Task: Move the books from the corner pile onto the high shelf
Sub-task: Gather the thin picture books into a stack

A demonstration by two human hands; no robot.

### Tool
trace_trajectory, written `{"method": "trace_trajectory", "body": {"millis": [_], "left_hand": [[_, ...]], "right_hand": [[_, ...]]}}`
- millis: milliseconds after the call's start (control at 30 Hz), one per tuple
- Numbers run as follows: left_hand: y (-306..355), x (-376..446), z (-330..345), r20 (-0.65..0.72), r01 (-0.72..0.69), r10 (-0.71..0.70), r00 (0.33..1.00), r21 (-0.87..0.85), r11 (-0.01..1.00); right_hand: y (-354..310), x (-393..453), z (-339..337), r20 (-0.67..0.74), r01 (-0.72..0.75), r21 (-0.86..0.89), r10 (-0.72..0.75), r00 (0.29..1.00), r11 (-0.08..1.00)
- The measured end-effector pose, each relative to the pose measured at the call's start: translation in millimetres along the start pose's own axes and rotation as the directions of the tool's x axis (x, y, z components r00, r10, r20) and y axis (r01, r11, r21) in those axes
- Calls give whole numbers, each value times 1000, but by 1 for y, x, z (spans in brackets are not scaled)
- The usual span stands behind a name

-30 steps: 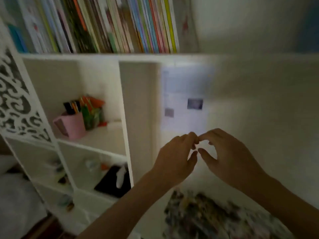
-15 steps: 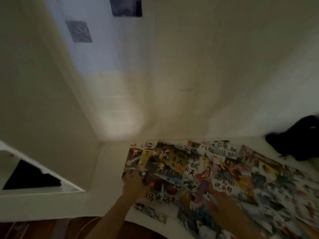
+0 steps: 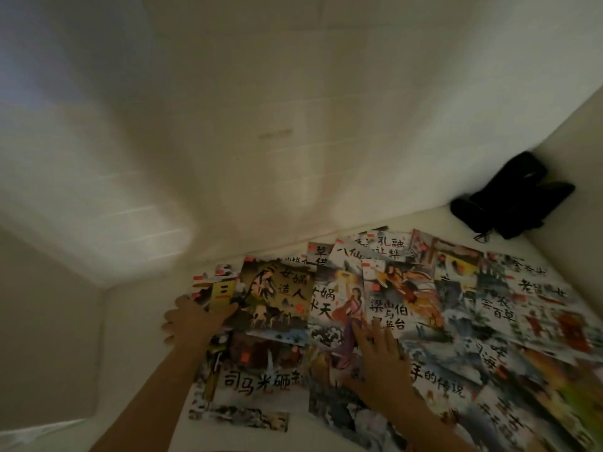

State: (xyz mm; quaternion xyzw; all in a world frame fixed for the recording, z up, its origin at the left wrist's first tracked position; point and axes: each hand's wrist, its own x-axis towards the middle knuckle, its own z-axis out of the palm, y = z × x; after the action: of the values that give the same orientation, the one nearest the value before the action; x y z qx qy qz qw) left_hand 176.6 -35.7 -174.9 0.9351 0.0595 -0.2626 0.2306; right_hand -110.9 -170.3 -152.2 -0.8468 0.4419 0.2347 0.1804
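Two hands (image 3: 192,316) flat on approx. dozen books (image 3: 424,321).

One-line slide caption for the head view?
Both hands, left hand and right hand, rest on overlapping picture books spread in a white corner.

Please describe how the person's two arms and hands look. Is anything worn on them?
Both forearms are bare as far as the picture shows: no sleeves, gloves, watch or bracelet. The left hand and the right hand show no rings, though the dim, slightly blurred picture could hide small details.
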Motion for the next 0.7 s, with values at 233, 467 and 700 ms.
{"method": "trace_trajectory", "body": {"millis": [233,467,700], "left_hand": [[15,-13,-10,106,-223,226,968,-38,974],[6,-27,0,185,-311,370,910,-283,907],[-16,-20,-46,122,-374,449,885,-389,842]], "right_hand": [[-5,6,5,-52,10,-57,-13,999,998],[-3,5,7,-75,6,-87,-12,997,996],[-4,2,3,-106,27,-80,-36,994,996]]}}
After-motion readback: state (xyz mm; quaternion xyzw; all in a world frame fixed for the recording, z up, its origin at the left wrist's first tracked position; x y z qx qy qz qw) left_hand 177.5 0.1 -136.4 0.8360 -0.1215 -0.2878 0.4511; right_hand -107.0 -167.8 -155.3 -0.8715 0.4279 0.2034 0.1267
